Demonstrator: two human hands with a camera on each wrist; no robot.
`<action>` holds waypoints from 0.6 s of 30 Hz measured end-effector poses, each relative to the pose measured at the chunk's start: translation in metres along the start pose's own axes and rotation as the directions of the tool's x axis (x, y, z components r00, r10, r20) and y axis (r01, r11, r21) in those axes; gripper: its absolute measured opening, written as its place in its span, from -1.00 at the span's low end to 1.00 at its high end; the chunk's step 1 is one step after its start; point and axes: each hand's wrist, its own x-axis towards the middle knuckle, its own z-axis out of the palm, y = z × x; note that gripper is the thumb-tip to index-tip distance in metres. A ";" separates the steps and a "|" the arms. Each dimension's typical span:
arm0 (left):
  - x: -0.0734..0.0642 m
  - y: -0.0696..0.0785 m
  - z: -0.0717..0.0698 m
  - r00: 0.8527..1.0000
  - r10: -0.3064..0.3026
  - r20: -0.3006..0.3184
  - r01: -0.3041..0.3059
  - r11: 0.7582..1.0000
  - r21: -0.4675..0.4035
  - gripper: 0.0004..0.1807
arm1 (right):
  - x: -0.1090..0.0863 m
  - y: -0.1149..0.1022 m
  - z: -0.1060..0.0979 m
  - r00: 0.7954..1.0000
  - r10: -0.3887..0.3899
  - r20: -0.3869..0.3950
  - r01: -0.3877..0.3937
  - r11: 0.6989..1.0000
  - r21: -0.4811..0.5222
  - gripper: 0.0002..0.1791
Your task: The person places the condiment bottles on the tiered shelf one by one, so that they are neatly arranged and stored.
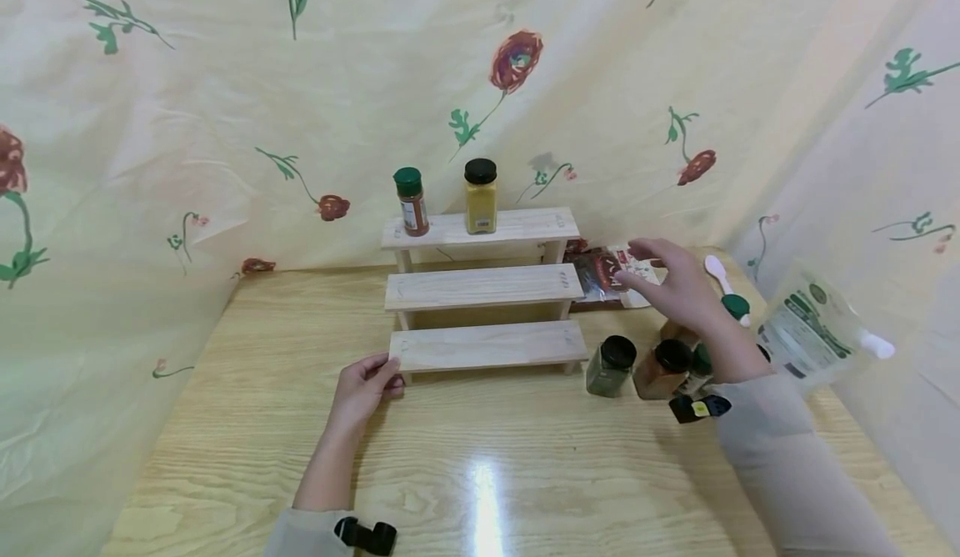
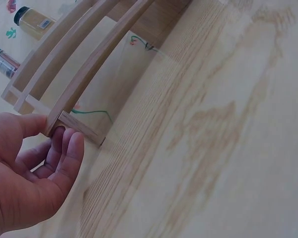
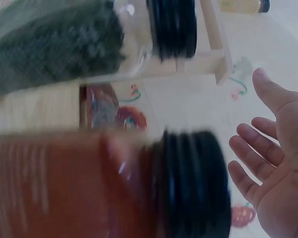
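Observation:
A three-step wooden rack [image 1: 483, 288] stands against the back. My left hand [image 1: 363, 392] pinches the left end of its lowest step; the thumb lies on top, fingers beneath, as the left wrist view shows. On the top step are a green-lidded shaker of red-brown spice [image 1: 414, 215] and a black-lidded jar of yellow powder [image 1: 481, 205]. Held in the air right of the rack, my right hand [image 1: 675, 286] has spread fingers with nothing between them. Below it stand a jar of green herbs [image 1: 604, 375] and a jar of reddish powder [image 1: 655, 380].
More spice jars, one with a green lid [image 1: 735, 305], are partly hidden behind my right forearm. Beside the rack lie spice packets [image 1: 596, 269]. A white spoon [image 1: 717, 272] and a clear spouted pouch [image 1: 813, 328] are at the right, near the flowered curtain [image 1: 832, 182].

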 end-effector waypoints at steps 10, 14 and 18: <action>0.000 -0.001 0.001 1.000 0.011 -0.005 -0.011 1.000 0.005 -0.55 | -0.021 0.024 -0.017 1.000 0.020 -0.003 -0.020 0.998 -0.057 -0.41; 0.000 0.000 0.001 1.000 0.010 -0.003 -0.010 1.000 0.007 -0.54 | -0.030 0.035 -0.023 0.999 0.035 -0.001 -0.035 0.997 -0.075 -0.41; 0.000 0.000 0.001 1.000 0.005 -0.006 -0.005 1.000 0.006 -0.52 | -0.038 0.046 -0.029 0.997 0.079 0.013 -0.077 0.990 -0.118 -0.41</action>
